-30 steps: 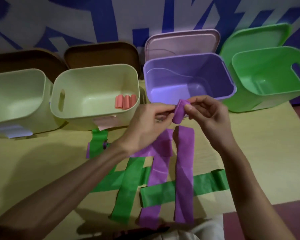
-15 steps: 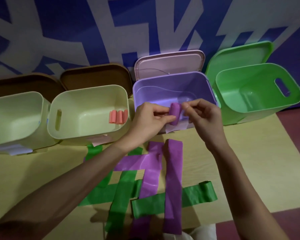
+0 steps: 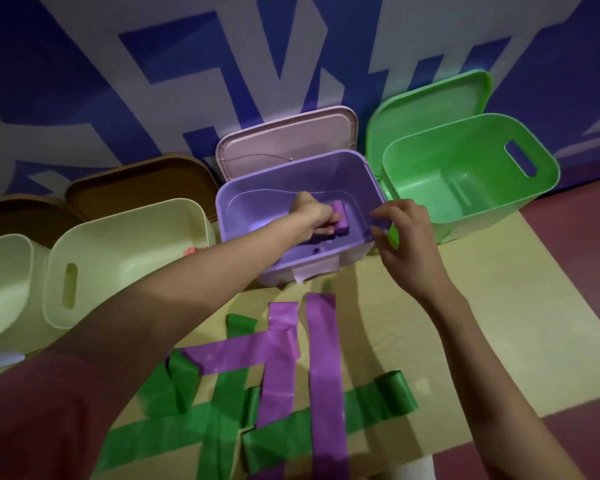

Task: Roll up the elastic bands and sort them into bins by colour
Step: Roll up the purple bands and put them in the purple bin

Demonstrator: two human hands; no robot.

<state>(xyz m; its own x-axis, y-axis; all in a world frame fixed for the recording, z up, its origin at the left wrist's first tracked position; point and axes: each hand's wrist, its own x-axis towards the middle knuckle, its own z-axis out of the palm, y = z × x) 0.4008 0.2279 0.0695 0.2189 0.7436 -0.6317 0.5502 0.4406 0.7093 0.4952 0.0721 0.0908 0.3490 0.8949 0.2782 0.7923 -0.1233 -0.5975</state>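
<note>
Left hand (image 3: 310, 216) reached down inside the purple bin (image 3: 371, 188), fingers curled round a rolled purple band (image 3: 340, 221) held near the bin's floor; whether the roll touches the floor cannot be told. Right hand (image 3: 404, 237) just beside the bin's near right corner, fingers loosely bent and spread, holding nothing, fingertips (image 3: 378, 213) at or just over the rim.

Behind the purple bin, a pale pink lid (image 3: 288, 140) propped against the blue-and-white wall. To the right, a green bin (image 3: 548, 174) with a slot handle, its green lid (image 3: 430, 105) upright behind it. To the left, a cream bin (image 3: 129, 216) with a slot handle, and inside it a glimpse of small orange-pink rolls (image 3: 191, 251) mostly hidden behind the left forearm. Further left, a second cream bin (image 3: 11, 244) cut by the frame edge. Two brown lids (image 3: 146, 183) leaning behind the cream bins.

On the yellow tabletop (image 3: 499, 323), in front of the bins, a loose heap of unrolled bands: three flat purple bands (image 3: 323, 375) lying across and over several green bands (image 3: 222, 410), one green band partly curled into a roll at its right end (image 3: 395, 393). A dark red sleeve (image 3: 32, 410) at the lower left
</note>
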